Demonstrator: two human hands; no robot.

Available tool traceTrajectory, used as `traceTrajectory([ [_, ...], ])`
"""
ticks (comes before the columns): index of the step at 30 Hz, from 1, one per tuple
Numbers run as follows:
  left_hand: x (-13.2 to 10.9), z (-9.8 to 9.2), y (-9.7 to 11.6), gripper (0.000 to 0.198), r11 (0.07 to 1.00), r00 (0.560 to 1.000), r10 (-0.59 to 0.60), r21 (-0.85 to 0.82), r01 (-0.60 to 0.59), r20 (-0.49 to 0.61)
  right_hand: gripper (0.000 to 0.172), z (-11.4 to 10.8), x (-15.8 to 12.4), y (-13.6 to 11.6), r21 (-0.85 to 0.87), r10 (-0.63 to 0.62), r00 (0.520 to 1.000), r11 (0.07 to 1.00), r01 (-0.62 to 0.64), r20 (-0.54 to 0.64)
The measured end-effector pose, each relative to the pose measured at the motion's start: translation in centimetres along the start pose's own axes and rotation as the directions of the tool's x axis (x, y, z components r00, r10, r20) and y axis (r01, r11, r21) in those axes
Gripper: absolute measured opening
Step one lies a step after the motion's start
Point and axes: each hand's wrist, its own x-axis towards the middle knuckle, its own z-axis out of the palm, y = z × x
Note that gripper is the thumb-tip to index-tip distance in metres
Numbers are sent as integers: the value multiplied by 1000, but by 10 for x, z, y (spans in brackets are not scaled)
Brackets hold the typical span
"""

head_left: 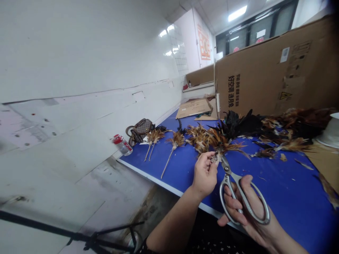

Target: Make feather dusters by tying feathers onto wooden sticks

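Observation:
Pinched in my left hand [205, 173] is the pale base of a bunch of brown feathers [221, 144], which fans out away from me. My right hand [246, 204] has its thumb and fingers through the handles of metal scissors [228, 173]. Their handles are spread, and the blades point at the feather base beside my left fingertips. Whether the blades touch it I cannot tell. Just beyond lie a pile of brown feathers [200, 137] and black feathers [238, 123]. Left of my hands, a feather bunch on a stick [173, 144] lies on the blue table [182, 171].
More feather bunches on sticks [153, 137], a checked handbag [141, 129] and a bottle with a red cap [123, 145] lie along the left edge. A large cardboard box [265, 74] stands behind. Loose feathers [288, 123] and a white spool-like object [332, 132] are at right.

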Motion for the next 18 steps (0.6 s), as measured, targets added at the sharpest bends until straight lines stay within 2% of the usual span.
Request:
traceTrajectory([
  [9,1,0,8,46,989,995,-79,-131,71,-61,75,2,-5,7,-60,-16,995,998,10,-101],
  [12,0,-8,14,50,983,990,-120,-149,108,-78,68,-1,-8,-4,-105,-40,992,994,28,-119],
  [14,0,-18,17,53,979,983,-156,-150,140,-98,61,-15,-10,-20,-255,-62,982,967,15,-177],
  [16,-1,-32,16,56,975,974,-187,-145,167,-132,57,-43,-12,-41,-515,-110,951,856,-58,-290],
  [17,-2,-40,14,57,973,968,-201,-142,180,-151,57,-61,-14,-52,-642,-150,930,759,-110,-336],
  [18,-3,-48,11,57,971,962,-216,-140,193,-168,56,-81,-17,-61,-787,-233,908,599,-147,-347],
])
